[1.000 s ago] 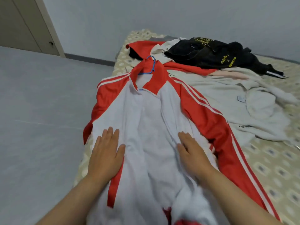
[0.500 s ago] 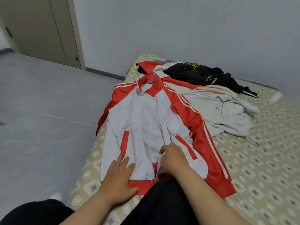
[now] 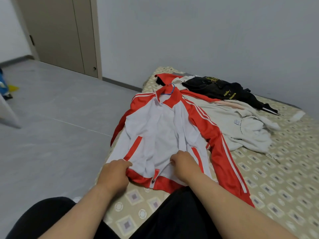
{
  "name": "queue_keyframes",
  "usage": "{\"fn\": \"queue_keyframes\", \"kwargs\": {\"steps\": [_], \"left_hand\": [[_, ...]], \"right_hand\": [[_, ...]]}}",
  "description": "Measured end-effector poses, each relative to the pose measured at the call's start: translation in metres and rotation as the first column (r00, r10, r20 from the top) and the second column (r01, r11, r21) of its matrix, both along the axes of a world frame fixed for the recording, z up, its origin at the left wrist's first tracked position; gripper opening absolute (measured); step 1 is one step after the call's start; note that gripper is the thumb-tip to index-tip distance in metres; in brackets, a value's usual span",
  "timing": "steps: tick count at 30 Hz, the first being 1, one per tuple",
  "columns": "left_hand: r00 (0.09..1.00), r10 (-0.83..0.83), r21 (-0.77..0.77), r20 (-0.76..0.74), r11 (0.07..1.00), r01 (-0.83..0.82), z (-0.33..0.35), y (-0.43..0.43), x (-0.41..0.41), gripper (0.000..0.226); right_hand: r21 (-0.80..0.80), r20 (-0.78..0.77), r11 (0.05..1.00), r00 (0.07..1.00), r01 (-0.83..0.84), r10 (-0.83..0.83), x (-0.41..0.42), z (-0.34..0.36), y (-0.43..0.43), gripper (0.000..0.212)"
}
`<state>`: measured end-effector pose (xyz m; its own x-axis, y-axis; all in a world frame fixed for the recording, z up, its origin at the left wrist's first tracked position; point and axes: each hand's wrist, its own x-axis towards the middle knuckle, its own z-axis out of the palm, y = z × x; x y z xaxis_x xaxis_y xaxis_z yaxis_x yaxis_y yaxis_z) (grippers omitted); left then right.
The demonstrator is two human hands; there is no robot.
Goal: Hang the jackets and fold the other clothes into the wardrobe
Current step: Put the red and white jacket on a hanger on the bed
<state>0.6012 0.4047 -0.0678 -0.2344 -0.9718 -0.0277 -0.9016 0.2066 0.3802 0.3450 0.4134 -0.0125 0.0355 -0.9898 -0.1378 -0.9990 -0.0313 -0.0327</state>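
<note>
A red and white track jacket (image 3: 165,133) lies front up on the patterned mattress (image 3: 276,178), with a blue hanger hook (image 3: 170,89) showing at its collar. My left hand (image 3: 114,175) grips the red hem on the left side of the zipper. My right hand (image 3: 183,162) is curled and pinches the white fabric just right of the zipper, near the hem. The zipper is undone, its slider (image 3: 153,181) sitting at the hem.
Behind the jacket lie a cream sweatshirt (image 3: 241,128), a black garment with yellow print (image 3: 221,90) and another red piece (image 3: 165,77). Grey floor (image 3: 51,126) stretches left, with beige closet doors (image 3: 60,35) at the wall. My dark trousers fill the bottom.
Both hands slid down the jacket front to its hem. They went from lying flat on the fabric to gripping it on either side of the zipper. The view pulled back.
</note>
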Motion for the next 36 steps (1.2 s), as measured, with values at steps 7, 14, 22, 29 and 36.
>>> {"fn": "queue_keyframes", "kwargs": {"steps": [7, 14, 22, 29, 36], "left_hand": [[0.962, -0.251, 0.101, 0.110, 0.965, 0.240, -0.020, 0.014, -0.021, 0.081], [0.962, -0.273, 0.038, -0.025, 0.961, 0.274, -0.024, 0.001, -0.028, 0.052], [0.969, -0.218, 0.146, -0.119, 0.961, 0.235, -0.031, 0.005, -0.026, 0.096], [0.970, -0.131, -0.009, -0.205, 0.991, 0.132, -0.043, 0.007, -0.033, 0.057], [0.955, -0.102, 0.005, -0.277, 0.994, 0.108, -0.044, 0.005, -0.033, 0.053]], "right_hand": [[-0.048, -0.061, 0.994, 0.994, -0.096, 0.093, 0.015, -0.007, -0.008, 0.014], [0.321, 0.015, 0.885, 0.937, -0.336, 0.350, 0.042, -0.014, 0.014, 0.015], [0.375, 0.175, 0.883, 0.957, -0.282, 0.231, 0.038, -0.028, -0.001, 0.038], [0.380, 0.219, 0.898, 0.965, -0.221, 0.145, 0.031, -0.036, -0.007, 0.026], [0.455, 0.315, 0.870, 0.948, -0.188, 0.040, 0.029, -0.034, -0.010, 0.024]]}}
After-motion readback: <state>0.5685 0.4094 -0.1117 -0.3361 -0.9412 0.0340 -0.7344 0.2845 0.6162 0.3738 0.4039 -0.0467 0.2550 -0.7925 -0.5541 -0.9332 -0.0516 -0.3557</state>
